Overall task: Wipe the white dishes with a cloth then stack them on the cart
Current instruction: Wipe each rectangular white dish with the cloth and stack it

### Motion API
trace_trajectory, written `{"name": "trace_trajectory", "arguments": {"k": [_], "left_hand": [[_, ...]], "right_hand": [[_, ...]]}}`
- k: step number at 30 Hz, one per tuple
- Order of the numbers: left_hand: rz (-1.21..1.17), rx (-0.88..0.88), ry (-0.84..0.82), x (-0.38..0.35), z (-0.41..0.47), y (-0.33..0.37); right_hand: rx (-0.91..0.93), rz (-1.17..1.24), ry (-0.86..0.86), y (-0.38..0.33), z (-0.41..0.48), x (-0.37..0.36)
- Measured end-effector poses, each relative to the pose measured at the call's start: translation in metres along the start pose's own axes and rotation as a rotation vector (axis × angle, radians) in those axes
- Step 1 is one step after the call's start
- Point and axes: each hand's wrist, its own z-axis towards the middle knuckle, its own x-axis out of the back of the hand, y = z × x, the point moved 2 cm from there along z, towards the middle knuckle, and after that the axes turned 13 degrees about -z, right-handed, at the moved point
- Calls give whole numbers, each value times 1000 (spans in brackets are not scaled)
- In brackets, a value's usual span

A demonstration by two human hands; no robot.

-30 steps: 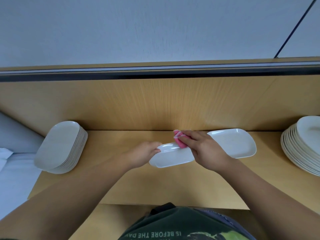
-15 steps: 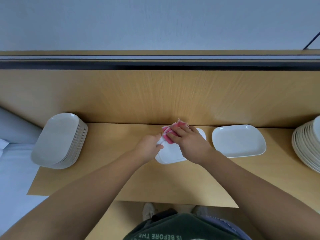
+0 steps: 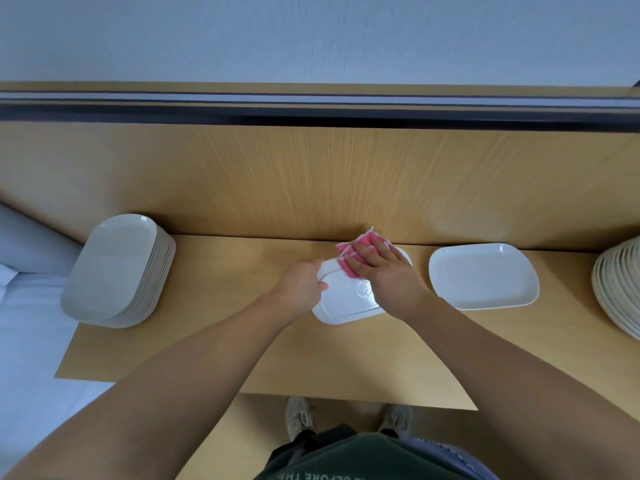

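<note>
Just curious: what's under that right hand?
A pink cloth, pressed flat on a white dish by the right hand. The hand covers the rest of the cloth.

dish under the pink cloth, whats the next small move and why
Probably drag the pink cloth toward the near end of the dish: the right hand presses it flat at the far end, while the left hand grips the left rim.

Before you, the centre dish is sitting on the counter; the left stack is standing well left, a lone dish just right, the right stack beyond.
</note>
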Motion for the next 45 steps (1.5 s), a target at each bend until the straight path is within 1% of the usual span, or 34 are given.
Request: {"name": "trace_trajectory", "arguments": {"k": [4,6,8,10,11,14,16,18,22,24,26,29,34,37,41,43,45], "left_hand": [[-2,37,1,-1,-1,-2],[-23,60,0,-1,-2,-3],[-55,57,6,-1,-2,-3],[-117,52,19,-4,-4,-3],[-146,59,25,-5,-6,-4],[-174,119,45,-8,-10,-10],[-179,139,35,-9,-11,-14],[-167,128,-17,-9,-12,-15],[-120,35,-186,-8,-19,-15],[-114,26,-262,-9,-22,-16],[-118,15,-295,-10,-23,-17],[-100,-16,-261,-16,-21,-22],[-117,0,-194,-24,-21,-29],[-115,5,-172,-25,-22,-30],[-163,29,-167,-24,-22,-28],[-184,26,-157,-23,-21,-27],[-212,31,-127,-21,-19,-26]], "right_hand": [[-83,84,-62,23,-12,-15],[-97,114,-27,28,-16,-18],[-112,145,47,27,-18,-13],[-135,207,111,28,-22,-17],[-166,253,113,29,-26,-22],[-328,400,42,27,-43,-46],[-383,433,1,22,-52,-53],[-394,458,-11,22,-53,-53],[-360,484,-30,24,-49,-53],[-370,494,-56,26,-48,-53],[-345,515,-88,27,-46,-50],[-327,543,-103,27,-43,-47],[-427,572,-117,20,-50,-44],[-518,562,-133,12,-60,-48],[-645,676,-140,2,-69,-48],[-676,731,-116,-2,-71,-49],[-660,716,-86,-9,-73,-50]]}}
